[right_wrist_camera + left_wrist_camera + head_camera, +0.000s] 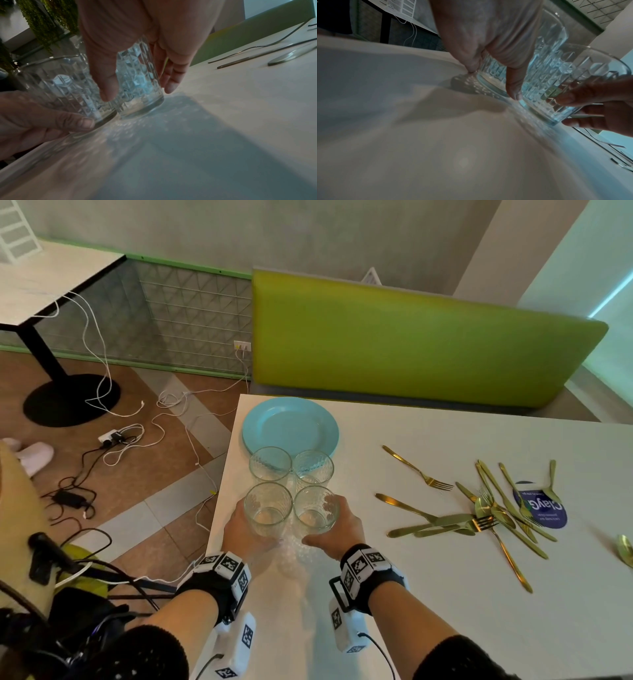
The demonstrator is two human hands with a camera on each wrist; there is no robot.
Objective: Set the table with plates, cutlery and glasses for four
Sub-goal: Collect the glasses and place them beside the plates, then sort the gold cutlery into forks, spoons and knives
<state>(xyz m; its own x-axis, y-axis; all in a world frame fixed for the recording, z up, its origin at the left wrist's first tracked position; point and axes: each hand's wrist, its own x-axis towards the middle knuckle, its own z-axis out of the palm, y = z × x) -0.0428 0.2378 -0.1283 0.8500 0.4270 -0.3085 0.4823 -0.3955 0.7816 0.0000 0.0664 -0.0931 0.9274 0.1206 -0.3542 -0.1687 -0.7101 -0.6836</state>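
Four clear patterned glasses stand in a square near the left edge of the white table (428, 594). My left hand (239, 525) grips the near-left glass (268, 508), thumb and fingers curled round its wall (491, 73). My right hand (342, 525) grips the near-right glass (317, 513), also seen as the glass (137, 81) between thumb and fingers. Both glass bases sit at the tabletop, side by side. The two far glasses (291, 465) stand untouched before a stack of blue plates (290, 428). Gold cutlery (496, 515) lies in a loose pile to the right.
A lone gold fork (418, 470) and knife (404, 505) lie between the glasses and the pile; a spoon (625, 549) lies at the right edge. A green bench back (411, 344) runs behind the table. Cables (120, 436) litter the floor to the left.
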